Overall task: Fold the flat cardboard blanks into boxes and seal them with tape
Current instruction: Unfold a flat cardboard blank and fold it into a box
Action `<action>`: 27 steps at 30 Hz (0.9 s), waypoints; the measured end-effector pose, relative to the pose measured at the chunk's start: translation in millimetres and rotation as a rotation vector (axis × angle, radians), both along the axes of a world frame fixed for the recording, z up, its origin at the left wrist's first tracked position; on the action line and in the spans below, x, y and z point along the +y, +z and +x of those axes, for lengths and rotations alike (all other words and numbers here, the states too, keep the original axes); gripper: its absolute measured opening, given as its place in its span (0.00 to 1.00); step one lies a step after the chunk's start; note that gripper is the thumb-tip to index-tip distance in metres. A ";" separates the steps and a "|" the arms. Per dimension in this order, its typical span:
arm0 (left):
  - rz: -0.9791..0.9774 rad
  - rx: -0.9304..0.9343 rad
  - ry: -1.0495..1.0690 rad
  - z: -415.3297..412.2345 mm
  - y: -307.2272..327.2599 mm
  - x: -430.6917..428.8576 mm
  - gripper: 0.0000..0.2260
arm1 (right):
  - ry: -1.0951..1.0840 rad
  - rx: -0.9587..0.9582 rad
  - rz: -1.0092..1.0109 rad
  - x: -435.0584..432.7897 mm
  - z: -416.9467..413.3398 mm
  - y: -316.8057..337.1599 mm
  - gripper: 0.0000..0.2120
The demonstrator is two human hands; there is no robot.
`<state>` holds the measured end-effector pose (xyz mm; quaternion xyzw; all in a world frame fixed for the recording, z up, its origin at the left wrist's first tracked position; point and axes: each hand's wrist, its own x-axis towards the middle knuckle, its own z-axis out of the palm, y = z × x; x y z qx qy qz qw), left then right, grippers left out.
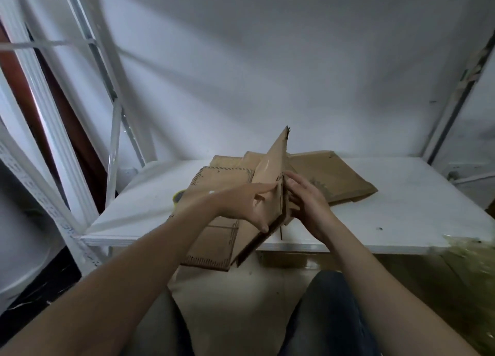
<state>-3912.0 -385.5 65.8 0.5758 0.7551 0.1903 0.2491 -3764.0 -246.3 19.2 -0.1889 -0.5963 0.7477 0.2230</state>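
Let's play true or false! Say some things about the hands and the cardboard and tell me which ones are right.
1. The left hand and the right hand both touch the cardboard blank. True.
2. One panel of it sticks up. True.
3. The table is black. False: it is white.
4. The box is finished and taped shut. False: it is only partly folded.
5. More flat cardboard lies on the table behind. True.
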 end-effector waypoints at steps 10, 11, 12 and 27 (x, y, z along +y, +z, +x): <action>0.327 0.153 0.226 -10.0 11.0 21.8 0.12 | -0.143 -0.070 0.276 -1.1 3.2 -31.7 0.42; 0.343 0.185 0.238 -13.7 5.7 23.0 0.12 | -0.158 -0.063 0.296 -1.0 1.4 -35.2 0.40; 0.348 0.215 0.243 -17.5 -0.8 23.0 0.09 | -0.168 -0.063 0.314 -0.6 -0.5 -40.3 0.38; 0.495 0.429 0.534 -60.9 26.9 -6.3 0.10 | -0.359 -0.043 0.225 -10.2 -44.5 -19.0 0.08</action>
